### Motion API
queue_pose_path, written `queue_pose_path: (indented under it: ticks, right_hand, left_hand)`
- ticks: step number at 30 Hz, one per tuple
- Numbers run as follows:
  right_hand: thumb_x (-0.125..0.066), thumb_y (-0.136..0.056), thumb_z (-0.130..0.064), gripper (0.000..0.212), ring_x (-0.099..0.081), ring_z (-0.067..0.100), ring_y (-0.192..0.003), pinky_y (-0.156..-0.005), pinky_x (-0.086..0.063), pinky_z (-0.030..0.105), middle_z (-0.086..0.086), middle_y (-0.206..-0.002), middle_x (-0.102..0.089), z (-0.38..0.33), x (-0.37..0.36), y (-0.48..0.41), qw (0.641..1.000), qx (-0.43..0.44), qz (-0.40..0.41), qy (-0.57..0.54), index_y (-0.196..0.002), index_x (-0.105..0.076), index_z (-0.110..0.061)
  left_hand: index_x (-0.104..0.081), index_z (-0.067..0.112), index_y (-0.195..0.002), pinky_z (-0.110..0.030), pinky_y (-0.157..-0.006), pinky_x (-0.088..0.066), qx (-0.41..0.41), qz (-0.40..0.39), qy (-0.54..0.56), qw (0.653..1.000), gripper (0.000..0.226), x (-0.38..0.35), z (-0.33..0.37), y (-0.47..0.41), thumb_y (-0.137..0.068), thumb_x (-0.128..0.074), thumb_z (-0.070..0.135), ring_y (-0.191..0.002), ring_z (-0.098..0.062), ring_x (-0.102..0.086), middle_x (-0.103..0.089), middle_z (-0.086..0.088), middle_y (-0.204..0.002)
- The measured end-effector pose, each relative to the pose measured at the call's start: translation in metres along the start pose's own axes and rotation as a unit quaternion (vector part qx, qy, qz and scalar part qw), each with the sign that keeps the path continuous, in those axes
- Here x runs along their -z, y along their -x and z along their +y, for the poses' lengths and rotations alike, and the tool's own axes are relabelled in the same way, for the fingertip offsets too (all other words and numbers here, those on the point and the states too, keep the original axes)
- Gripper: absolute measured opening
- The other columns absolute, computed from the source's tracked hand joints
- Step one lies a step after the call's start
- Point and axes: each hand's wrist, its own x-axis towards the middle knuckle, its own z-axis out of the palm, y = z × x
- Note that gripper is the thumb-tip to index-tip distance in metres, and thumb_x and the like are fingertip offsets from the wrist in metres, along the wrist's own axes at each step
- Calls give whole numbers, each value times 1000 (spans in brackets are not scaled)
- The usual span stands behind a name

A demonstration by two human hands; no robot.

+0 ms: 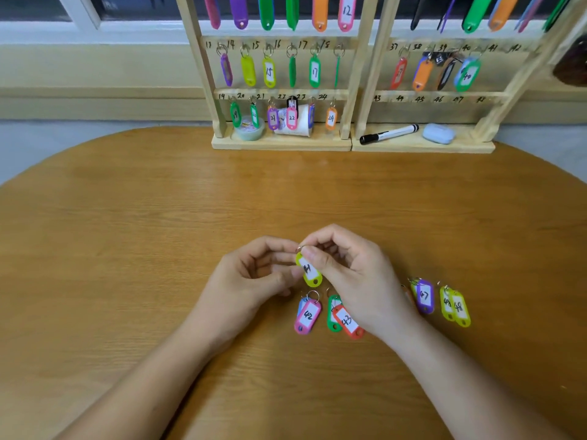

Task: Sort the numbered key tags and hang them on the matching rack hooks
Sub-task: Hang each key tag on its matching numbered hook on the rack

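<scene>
Presently the left hand point(254, 276) and right hand point(352, 274) both pinch the yellow tag point(310, 274), mid-frame. Best to confirm its half-covered number, then hold it by the ring point(302, 248) for the upper-right rack point(444, 94).

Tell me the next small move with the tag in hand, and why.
Probably lift the yellow tag, pinched by the left hand and right hand, toward the spot marked 41 on the right rack: its label seems to read 41, and that spot looks bare.
</scene>
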Motion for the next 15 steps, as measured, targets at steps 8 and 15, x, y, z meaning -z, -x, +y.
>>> queue_pose_path:
  ticks: [8,15]
  right_hand:
    - [-82,-92,-16,14,-74,18,-90,-79,-58,29,3,-94,-77,3,10,-3,992,-10,91,-89,-104,-75,-15]
    - [-81,-91,-5,15,-76,17,-91,-80,-58,24,10,-95,-79,-3,40,-8,977,-26,150,-151,-104,-76,-8]
  left_hand:
    - [-76,13,-99,-26,-69,-53,-3,26,37,999,23,-20,6,-13,-78,-87,15,-87,-24,-72,-78,-17,-99]
    - [-83,11,-101,-22,-69,-58,-19,0,-28,999,16,-29,28,-34,-86,-78,13,-95,-23,-80,-82,-16,-100]
